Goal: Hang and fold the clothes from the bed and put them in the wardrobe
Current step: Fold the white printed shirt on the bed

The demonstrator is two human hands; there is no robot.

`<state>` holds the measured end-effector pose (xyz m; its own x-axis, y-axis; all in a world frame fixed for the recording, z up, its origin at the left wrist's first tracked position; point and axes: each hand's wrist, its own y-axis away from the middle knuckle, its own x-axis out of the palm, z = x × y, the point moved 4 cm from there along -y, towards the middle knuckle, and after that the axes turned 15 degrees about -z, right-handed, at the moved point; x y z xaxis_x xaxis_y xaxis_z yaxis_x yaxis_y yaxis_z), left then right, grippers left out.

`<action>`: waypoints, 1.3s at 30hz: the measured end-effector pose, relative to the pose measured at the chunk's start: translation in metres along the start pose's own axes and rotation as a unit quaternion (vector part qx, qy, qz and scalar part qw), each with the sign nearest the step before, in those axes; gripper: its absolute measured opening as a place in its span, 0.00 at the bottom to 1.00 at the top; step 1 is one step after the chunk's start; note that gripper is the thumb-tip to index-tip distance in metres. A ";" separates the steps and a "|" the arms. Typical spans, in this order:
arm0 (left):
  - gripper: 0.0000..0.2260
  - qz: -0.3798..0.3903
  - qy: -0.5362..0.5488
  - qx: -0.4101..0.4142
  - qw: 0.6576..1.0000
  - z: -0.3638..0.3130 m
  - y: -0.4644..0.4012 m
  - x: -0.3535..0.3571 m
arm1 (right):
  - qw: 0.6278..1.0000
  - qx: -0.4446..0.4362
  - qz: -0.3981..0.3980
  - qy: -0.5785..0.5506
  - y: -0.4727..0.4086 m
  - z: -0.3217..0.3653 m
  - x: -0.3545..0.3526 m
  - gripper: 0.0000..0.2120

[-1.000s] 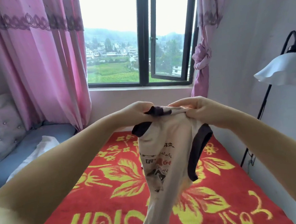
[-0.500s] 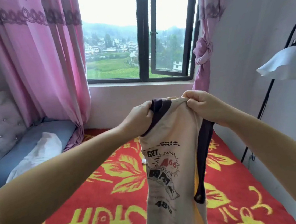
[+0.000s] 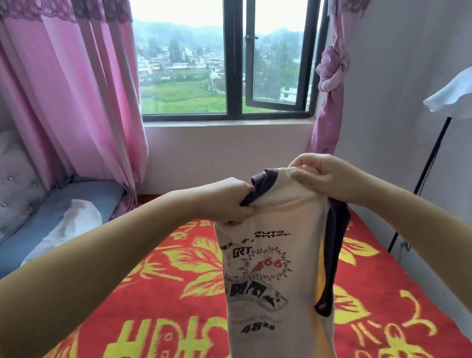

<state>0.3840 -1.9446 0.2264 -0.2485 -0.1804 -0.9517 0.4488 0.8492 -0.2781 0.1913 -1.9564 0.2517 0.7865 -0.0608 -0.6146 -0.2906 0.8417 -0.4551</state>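
The shirt point(image 3: 270, 262) is held up over the middle of the bed point(image 3: 144, 319); its top edge is pinched by the left hand point(image 3: 231, 201) and the right hand point(image 3: 321, 180); the shoulders should be spread evenly before folding; cream cloth, dark trim, black print.

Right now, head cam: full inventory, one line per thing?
T-shirt: 1, cream with dark trim and black print, held up over the bed.
Bed cover: 1, red with yellow flowers, below the shirt.
Pillow: 1, blue, far left.
White cloth: 1, on the pillow.
Curtains: 2, pink, left one hanging, right one knotted.
Window: 1, black frame, one pane ajar.
Floor lamp: 1, white shade, black pole, right.
Left hand: grip on collar.
Right hand: grip on shoulder.
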 end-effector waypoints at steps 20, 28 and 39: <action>0.09 -0.016 -0.101 -0.142 0.985 0.179 0.001 -0.005 | 0.983 0.026 -0.055 0.176 -0.106 -0.027 0.155 0.19; 0.14 -0.076 -0.040 -0.163 0.983 0.166 0.043 -0.050 | 0.978 -0.111 -0.089 0.152 -0.111 0.017 0.142 0.17; 0.23 0.243 0.136 -0.219 0.935 0.010 0.231 0.319 | 0.843 -0.095 0.404 0.342 0.191 -0.198 0.277 0.27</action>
<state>0.4164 -1.8110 -0.1428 -0.3418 0.3621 -0.8672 0.1851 0.9307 0.3156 0.2457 -1.9188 -0.1329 -0.1906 0.1415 -0.9714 -0.7143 0.6588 0.2361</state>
